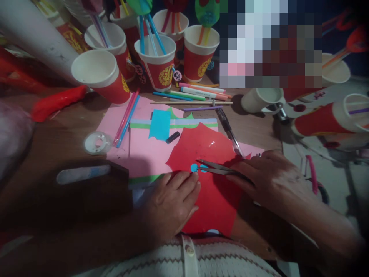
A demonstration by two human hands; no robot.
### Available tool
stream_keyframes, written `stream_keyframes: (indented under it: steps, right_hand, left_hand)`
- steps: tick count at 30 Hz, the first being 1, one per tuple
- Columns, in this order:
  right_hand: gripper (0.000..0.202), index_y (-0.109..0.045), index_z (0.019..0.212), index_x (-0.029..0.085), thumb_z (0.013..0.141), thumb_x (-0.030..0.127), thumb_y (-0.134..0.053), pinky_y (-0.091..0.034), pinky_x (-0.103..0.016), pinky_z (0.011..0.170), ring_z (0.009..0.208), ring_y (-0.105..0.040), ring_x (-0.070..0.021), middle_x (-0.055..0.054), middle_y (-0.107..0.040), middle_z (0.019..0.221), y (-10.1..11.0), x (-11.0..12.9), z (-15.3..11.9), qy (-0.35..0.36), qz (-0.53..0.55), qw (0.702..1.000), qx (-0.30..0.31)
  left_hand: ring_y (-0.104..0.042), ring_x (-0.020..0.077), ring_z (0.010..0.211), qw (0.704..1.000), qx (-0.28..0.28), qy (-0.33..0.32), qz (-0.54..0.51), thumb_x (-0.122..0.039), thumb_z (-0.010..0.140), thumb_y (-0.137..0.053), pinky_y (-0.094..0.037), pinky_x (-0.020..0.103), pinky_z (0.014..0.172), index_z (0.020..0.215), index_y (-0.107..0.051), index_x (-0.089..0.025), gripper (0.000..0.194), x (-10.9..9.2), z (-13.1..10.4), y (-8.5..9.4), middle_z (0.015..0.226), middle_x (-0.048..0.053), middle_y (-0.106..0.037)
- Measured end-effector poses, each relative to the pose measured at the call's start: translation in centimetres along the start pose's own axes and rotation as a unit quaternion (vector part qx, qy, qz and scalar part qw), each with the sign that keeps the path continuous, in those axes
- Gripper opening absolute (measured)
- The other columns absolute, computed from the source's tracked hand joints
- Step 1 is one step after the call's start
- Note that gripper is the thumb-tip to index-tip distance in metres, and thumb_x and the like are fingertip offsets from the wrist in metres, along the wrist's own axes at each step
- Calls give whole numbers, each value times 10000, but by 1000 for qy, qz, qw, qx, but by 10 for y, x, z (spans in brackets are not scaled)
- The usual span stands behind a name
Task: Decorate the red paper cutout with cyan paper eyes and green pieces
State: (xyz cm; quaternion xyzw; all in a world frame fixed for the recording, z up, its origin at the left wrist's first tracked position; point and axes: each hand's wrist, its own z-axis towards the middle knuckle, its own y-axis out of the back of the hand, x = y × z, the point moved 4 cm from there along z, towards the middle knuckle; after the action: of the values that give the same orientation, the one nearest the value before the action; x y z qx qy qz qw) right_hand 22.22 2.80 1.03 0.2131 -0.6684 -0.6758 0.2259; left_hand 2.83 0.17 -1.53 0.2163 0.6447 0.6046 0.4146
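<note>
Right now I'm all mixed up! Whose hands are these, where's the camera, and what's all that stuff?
There's no robot here, just a person's two bare hands. The camera sits on their head, looking forward and down, so you see almost what they see. The right hand holds a metal tool with two points, maybe scissors, near a small blue dot. The left hand lies partly over a red sheet. On the table are pink paper, markers and paper cups.
</note>
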Motion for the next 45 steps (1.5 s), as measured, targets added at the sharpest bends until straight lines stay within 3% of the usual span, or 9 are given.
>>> stream_keyframes:
  steps: [15, 39, 45]
  right_hand:
    - [267, -664, 788, 186, 916, 323, -474, -332, -341, 681, 581, -588, -192, -31, -640, 620, -6, -2, -7, -17, 42, 999, 15]
    - [303, -705, 802, 172, 910, 345, -481, -334, -337, 646, 549, -545, -200, -43, -628, 578, 2, 4, -5, -22, -5, 1000, -3]
    - [302, -705, 798, 198, 903, 376, -485, -342, -331, 661, 547, -545, -188, -27, -636, 584, 0, 1, -12, -56, 32, 998, 11]
  left_hand:
    - [-478, 242, 1087, 1000, 11, -11, 4, -345, 890, -521, -349, 380, 881, 1174, -550, -122, 362, 0, 0, 2, 1254, 77, -559]
    - [-475, 242, 1091, 999, 22, -18, 14, -353, 897, -510, -346, 372, 882, 1184, -546, -124, 369, 0, 0, 3, 1264, 76, -553]
    - [-472, 238, 1089, 1000, 19, -13, 10, -355, 884, -534, -346, 373, 872, 1177, -548, -127, 371, 0, 0, 1, 1265, 79, -549]
